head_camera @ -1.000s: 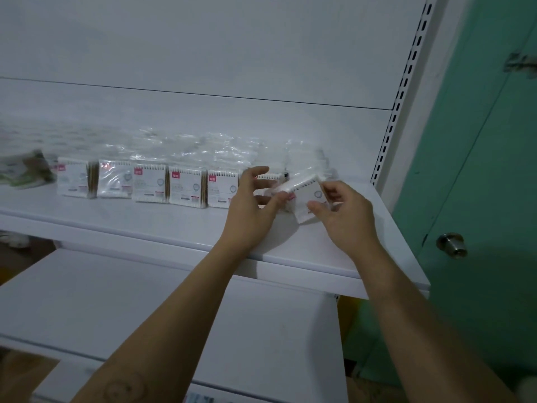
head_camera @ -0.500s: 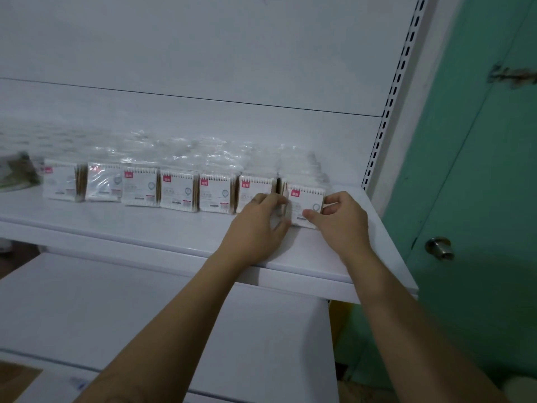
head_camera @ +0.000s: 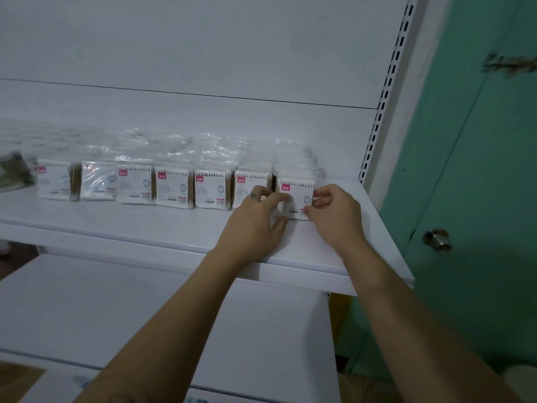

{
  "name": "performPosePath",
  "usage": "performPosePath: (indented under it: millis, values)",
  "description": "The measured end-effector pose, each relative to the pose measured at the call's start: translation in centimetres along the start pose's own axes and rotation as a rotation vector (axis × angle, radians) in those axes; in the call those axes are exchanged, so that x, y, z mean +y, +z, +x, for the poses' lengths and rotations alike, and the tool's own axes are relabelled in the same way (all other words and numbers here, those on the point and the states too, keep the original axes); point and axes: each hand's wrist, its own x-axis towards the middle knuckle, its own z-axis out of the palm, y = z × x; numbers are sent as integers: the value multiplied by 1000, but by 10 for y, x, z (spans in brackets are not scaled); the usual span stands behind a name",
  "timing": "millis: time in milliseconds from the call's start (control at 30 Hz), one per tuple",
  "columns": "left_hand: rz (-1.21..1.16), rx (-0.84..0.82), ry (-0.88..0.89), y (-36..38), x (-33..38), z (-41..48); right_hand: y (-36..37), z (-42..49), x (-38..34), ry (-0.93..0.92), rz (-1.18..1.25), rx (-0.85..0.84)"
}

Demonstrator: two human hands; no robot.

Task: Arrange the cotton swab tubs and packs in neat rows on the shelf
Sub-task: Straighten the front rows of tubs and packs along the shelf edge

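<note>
Several white cotton swab packs (head_camera: 174, 190) with pink labels stand upright in a row on the white shelf (head_camera: 145, 222). The rightmost pack (head_camera: 297, 194) stands at the row's right end. My left hand (head_camera: 255, 222) pinches its left edge with thumb and fingertips. My right hand (head_camera: 334, 213) pinches its right edge and lower right corner. The pack next to it on the left (head_camera: 250, 184) is partly hidden by my left hand.
A slotted upright (head_camera: 386, 91) bounds the shelf on the right. Beyond it is a green door (head_camera: 479, 170) with a metal knob (head_camera: 437, 239). A greenish packet (head_camera: 14, 173) lies at the shelf's far left. A lower white shelf (head_camera: 145, 315) juts out below.
One second ago both hands held the pack tilted above the shelf; it now stands upright at the right end of the row, still held at both edges.
</note>
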Motion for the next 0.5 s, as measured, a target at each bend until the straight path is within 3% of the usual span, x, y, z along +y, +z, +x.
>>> performPosePath:
  millis: [500]
  values:
    - [140, -9, 49, 0, 2, 0, 1, 1, -2, 12, -50, -36]
